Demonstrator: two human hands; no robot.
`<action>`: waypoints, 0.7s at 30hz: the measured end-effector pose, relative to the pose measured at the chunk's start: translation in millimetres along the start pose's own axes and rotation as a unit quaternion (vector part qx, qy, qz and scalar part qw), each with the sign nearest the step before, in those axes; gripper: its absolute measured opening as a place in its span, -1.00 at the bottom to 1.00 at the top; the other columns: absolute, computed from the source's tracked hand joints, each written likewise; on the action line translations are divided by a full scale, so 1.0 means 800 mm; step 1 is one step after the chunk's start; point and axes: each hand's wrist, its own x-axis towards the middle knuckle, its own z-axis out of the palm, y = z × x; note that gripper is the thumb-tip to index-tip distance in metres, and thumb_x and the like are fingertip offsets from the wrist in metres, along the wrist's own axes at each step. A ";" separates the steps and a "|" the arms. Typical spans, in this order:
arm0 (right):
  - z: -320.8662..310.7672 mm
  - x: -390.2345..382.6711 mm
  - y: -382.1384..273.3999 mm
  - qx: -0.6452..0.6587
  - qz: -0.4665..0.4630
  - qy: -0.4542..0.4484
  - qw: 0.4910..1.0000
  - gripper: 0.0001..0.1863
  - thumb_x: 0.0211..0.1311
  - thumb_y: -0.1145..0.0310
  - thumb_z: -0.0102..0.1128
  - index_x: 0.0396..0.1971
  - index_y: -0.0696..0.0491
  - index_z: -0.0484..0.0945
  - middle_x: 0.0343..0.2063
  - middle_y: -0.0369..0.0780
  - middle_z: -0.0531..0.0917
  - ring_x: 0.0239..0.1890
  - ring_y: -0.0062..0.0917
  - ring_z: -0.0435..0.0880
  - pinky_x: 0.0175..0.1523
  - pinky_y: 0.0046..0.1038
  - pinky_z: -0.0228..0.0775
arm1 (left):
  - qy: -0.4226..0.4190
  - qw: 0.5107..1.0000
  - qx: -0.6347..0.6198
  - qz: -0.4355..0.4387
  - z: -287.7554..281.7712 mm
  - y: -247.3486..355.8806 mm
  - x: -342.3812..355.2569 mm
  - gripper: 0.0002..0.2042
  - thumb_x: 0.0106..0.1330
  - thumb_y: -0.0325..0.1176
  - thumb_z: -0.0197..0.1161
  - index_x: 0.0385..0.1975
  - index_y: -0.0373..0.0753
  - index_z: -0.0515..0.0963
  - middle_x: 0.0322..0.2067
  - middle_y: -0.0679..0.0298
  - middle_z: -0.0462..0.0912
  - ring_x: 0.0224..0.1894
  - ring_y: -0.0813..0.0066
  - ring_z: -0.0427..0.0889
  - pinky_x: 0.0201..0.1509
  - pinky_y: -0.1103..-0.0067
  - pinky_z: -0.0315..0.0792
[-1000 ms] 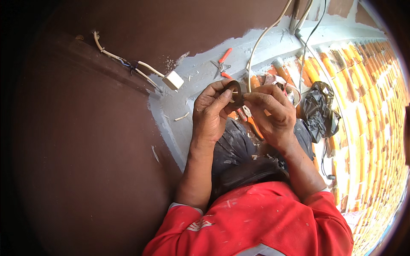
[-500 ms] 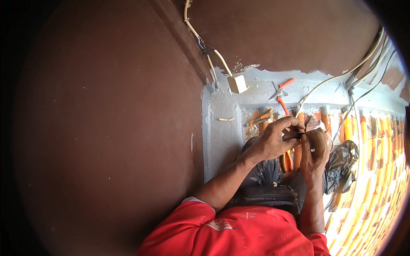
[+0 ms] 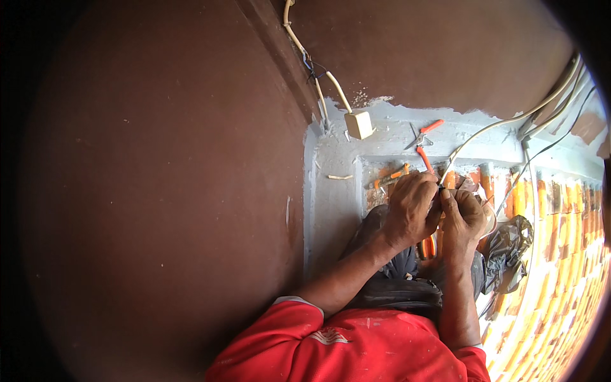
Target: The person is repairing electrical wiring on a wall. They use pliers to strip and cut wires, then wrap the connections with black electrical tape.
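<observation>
My left hand (image 3: 410,207) is closed, its fingers curled round the end of a white cable (image 3: 453,156) that comes down from the upper right. Close against it, my right hand (image 3: 464,219) pinches with thumb and forefinger. A small dark bit shows between the fingertips, too small to name. Just below the hands lie pliers with orange and black handles (image 3: 427,247), partly hidden. Beyond the hands, on the grey ledge (image 3: 334,204), rest red-handled cutters (image 3: 421,141) with their jaws apart. An orange utility knife (image 3: 389,177) lies left of my left hand's fingers.
A cream box (image 3: 358,125) on a cable stands at the wall corner, with bare wires (image 3: 310,65) above it. A short cable offcut (image 3: 339,177) lies on the ledge. At right are a crumpled black plastic bag (image 3: 509,245) and sunlit roof tiles (image 3: 560,254). Brown walls (image 3: 172,191) border the left.
My left hand has turned and its fingers have curled in over the work. Both hands have drawn closer together, covering more of the orange and black pliers. The view has shifted slightly.
</observation>
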 end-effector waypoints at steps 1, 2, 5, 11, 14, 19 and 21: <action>0.002 -0.001 0.003 -0.012 0.001 0.006 1.000 -0.83 0.56 0.48 0.37 -0.25 0.28 0.72 -0.42 -0.31 0.71 -0.37 -0.73 0.55 -0.25 -0.59 0.42 | 0.001 1.000 0.008 0.002 0.000 0.003 0.002 -0.79 0.28 -0.49 0.42 -0.16 -0.36 0.56 -0.03 -0.05 0.70 0.08 -0.11 0.73 0.24 0.11 0.55; 0.003 -0.002 0.005 -0.024 0.002 0.012 1.000 -0.83 0.56 0.48 0.37 -0.25 0.28 0.72 -0.43 -0.30 0.72 -0.38 -0.73 0.55 -0.26 -0.59 0.43 | 0.002 1.000 0.017 0.004 0.001 0.004 0.002 -0.77 0.25 -0.50 0.41 -0.15 -0.37 0.57 -0.04 -0.06 0.69 0.08 -0.10 0.72 0.26 0.11 0.54; 0.000 -0.004 0.008 -0.058 -0.023 0.009 0.998 -0.82 0.55 0.47 0.38 -0.25 0.30 0.74 -0.46 -0.31 0.72 -0.40 -0.72 0.57 -0.28 -0.56 0.45 | 0.013 0.999 0.025 0.017 0.001 0.004 0.002 -0.75 0.22 -0.47 0.41 -0.15 -0.38 0.58 -0.09 -0.04 0.67 0.08 -0.09 0.69 0.26 0.11 0.52; 0.007 -0.017 0.001 -0.133 -0.069 -0.003 0.989 -0.85 0.52 0.47 0.40 -0.09 0.25 0.81 -0.41 -0.24 0.77 -0.34 -0.66 0.68 -0.21 -0.50 0.54 | 0.019 1.000 0.001 -0.017 0.002 0.002 -0.007 -0.77 0.21 -0.49 0.39 -0.15 -0.33 0.58 -0.14 0.02 0.66 0.01 -0.09 0.66 0.21 0.11 0.53; -0.002 -0.019 -0.013 -0.240 -0.168 -0.023 0.956 -0.81 0.50 0.47 0.41 -0.03 0.24 0.82 -0.31 -0.16 0.79 -0.30 -0.57 0.74 -0.16 -0.47 0.59 | -0.027 0.998 -0.018 -0.057 0.007 -0.010 -0.013 -0.80 0.21 -0.52 0.35 -0.18 -0.31 0.57 -0.15 0.03 0.65 -0.05 -0.06 0.65 0.14 0.13 0.52; -0.016 -0.019 0.005 -0.243 -0.177 0.004 0.954 -0.65 0.43 0.42 0.48 0.14 0.21 0.74 -0.10 -0.14 0.72 -0.28 -0.51 0.69 -0.17 -0.45 0.57 | -0.062 0.994 -0.026 -0.089 -0.012 -0.004 0.005 -0.87 0.31 -0.59 0.36 -0.20 -0.31 0.58 -0.16 0.13 0.69 -0.05 0.07 0.63 0.06 0.22 0.55; -0.024 -0.015 0.006 -0.247 -0.176 0.011 0.953 -0.47 0.40 0.33 0.51 0.29 0.18 0.63 -0.01 -0.13 0.69 -0.31 -0.53 0.64 -0.19 -0.43 0.55 | -0.063 0.988 -0.044 -0.138 -0.012 -0.011 0.003 -0.92 0.43 -0.56 0.36 -0.16 -0.31 0.62 -0.13 0.18 0.69 -0.02 0.26 0.65 0.00 0.36 0.59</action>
